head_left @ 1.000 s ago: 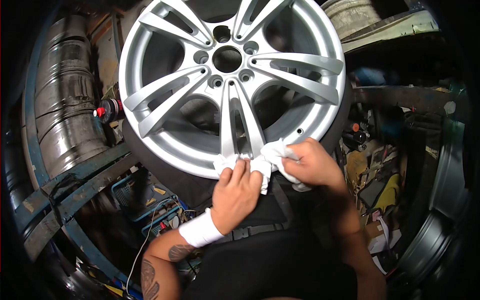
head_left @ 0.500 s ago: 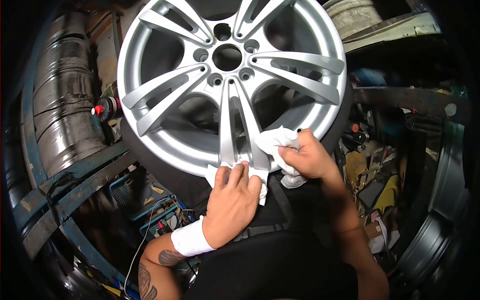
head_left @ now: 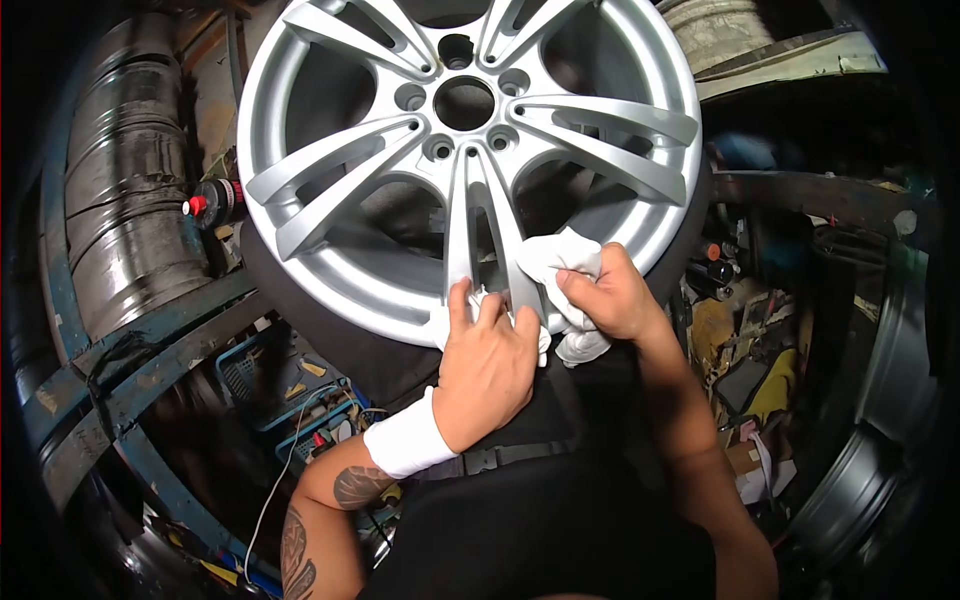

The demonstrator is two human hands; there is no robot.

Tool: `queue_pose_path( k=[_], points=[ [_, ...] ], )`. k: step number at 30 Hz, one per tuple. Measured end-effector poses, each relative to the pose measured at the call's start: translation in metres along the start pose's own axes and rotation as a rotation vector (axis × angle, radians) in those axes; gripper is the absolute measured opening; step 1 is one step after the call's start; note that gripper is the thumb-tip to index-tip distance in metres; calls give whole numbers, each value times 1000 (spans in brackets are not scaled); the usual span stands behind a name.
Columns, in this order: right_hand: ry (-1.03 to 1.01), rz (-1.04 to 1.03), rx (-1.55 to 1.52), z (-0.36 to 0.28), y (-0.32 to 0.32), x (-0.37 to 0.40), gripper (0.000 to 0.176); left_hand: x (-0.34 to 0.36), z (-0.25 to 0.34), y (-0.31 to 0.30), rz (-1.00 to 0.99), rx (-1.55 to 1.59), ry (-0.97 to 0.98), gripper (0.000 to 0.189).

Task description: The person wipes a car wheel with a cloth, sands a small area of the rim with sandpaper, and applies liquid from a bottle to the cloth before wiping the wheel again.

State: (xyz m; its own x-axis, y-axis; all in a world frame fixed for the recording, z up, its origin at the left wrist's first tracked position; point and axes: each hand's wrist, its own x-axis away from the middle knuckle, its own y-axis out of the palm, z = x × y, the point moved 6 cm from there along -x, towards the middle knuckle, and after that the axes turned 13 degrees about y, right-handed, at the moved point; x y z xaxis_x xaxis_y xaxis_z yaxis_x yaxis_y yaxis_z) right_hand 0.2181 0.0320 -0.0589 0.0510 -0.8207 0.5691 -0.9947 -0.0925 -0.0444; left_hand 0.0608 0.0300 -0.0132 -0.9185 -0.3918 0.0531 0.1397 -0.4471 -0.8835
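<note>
A silver alloy wheel (head_left: pixel 470 138) with split spokes fills the upper middle, its face turned up toward me. My left hand (head_left: pixel 490 365), a white band round its wrist, presses a white cloth (head_left: pixel 441 325) onto the outer end of the lower spoke. Its fingers are bent and slightly apart, and most of that cloth is hidden under them. Bunched in my closed right hand (head_left: pixel 615 300) is another white cloth (head_left: pixel 560 255), which lies against the right side of the same spoke near the rim.
Dark fabric (head_left: pixel 375 360) lies under the wheel's near edge. A blue metal frame (head_left: pixel 165 330) and stacked rims (head_left: pixel 130 190) stand at the left. Blue baskets (head_left: pixel 240 375) hold small items below. Another dark rim (head_left: pixel 850 480) is at the lower right, beside clutter.
My left hand has moved up the lower spoke toward the hub with its cloth. My right hand has shifted slightly up. The wheel sits a little higher and further right in view.
</note>
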Motion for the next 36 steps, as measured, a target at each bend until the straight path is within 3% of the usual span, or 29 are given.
queue_pose_path(
  k=[3, 7, 11, 14, 15, 18, 20, 21, 24, 25, 28, 29, 30, 32, 35, 36],
  points=[
    [-78, 53, 9, 5, -2, 4, 20, 13, 0, -21, 159, 143, 42, 22],
    [-90, 35, -43, 0, -1, 2, 20, 45, 9, -45, -114, 469, 118, 30],
    [4, 14, -78, 3, -4, 4, 20, 56, -16, -66, 28, 152, -6, 32],
    [62, -6, -27, 4, 0, 4, 20, 58, -41, -81, 245, -89, -190, 38],
    [-50, 42, -12, -1, 2, 3, 20, 54, -43, -85, 326, -188, -239, 34],
    [16, 44, -16, -7, 3, 8, 20, 35, -17, -36, 99, -100, -253, 22],
    [-67, 74, 56, -11, 6, 12, 19, 35, 13, 8, 145, -143, -46, 13],
    [-109, 90, 89, -13, 6, 13, 19, 33, 16, 4, 86, -204, -65, 9],
    [-48, 12, 289, -11, 17, 22, 19, 14, 0, 15, 44, -137, -178, 11],
    [-38, 26, 227, -15, 23, 24, 18, 10, 1, 13, 51, -101, -159, 15],
    [-200, 32, 375, -28, 27, 31, 20, 21, -13, -10, 78, 252, -115, 24],
    [-190, 30, 436, -32, 26, 32, 24, 33, -21, -12, 88, 388, -111, 40],
    [-186, 37, 441, -35, 24, 33, 18, 42, -26, -19, 75, 494, -74, 50],
    [-172, 46, 449, -38, 23, 34, 10, 56, -32, -31, -2, 619, -44, 50],
    [-181, 48, 477, -37, 24, 27, 11, 55, -20, -32, 106, 384, -95, 41],
    [-180, 47, 489, -37, 26, 25, 11, 49, -17, -22, 30, 337, -129, 40]
  ],
)
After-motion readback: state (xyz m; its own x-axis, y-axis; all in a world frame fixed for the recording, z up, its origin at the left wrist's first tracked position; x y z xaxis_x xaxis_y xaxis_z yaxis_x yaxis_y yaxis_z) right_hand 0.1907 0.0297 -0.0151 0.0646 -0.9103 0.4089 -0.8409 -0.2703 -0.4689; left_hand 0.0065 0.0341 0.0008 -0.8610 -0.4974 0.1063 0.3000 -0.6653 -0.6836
